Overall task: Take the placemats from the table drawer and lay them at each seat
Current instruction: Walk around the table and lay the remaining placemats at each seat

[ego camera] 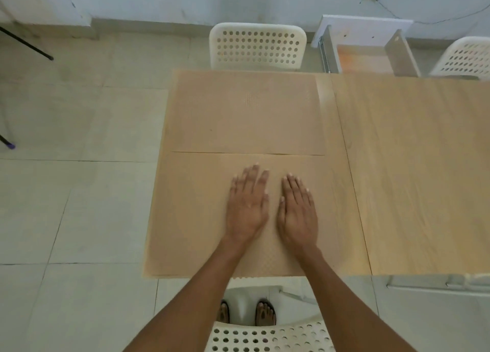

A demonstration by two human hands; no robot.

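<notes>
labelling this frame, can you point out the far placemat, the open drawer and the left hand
far placemat [244, 112], head view, its middle
open drawer [367, 59], head view, bare wooden floor inside
left hand [248, 205], head view, back of hand

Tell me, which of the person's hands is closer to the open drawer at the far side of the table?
Right. The right hand lies flat on the near placemat, on the side toward the open drawer; the left hand lies beside it, farther from the drawer.

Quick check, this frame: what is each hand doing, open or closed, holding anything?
Left hand: open, flat, palm down on the near placemat, gripping nothing.
Right hand: open, flat, palm down on the same placemat, gripping nothing.
</notes>
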